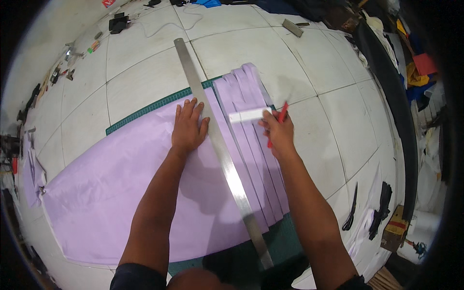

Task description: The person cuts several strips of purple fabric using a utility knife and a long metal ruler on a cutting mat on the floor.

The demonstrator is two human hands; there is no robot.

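Observation:
Lilac fabric (121, 174) lies spread out, with cut strips (263, 166) side by side at its right edge. A long steel ruler (227, 166) crosses it at a slant. My left hand (190, 128) rests flat and open on the fabric, against the ruler's left edge. At the right, over the strips, my right hand (279, 130) is closed round a slim red tool (283, 112), whose kind I cannot tell. Its fingertips also grip the end of a flat white rectangular piece (249, 115). A green cutting mat (159, 107) shows from under the fabric.
White floor tiles (140, 82) surround the fabric. Black scissors (350, 208) lie at the lower right, near a brown box (394, 229). A small rectangular block (292, 28) sits far right, a black object (118, 23) far left. Dark rolled material (394, 106) runs along the right.

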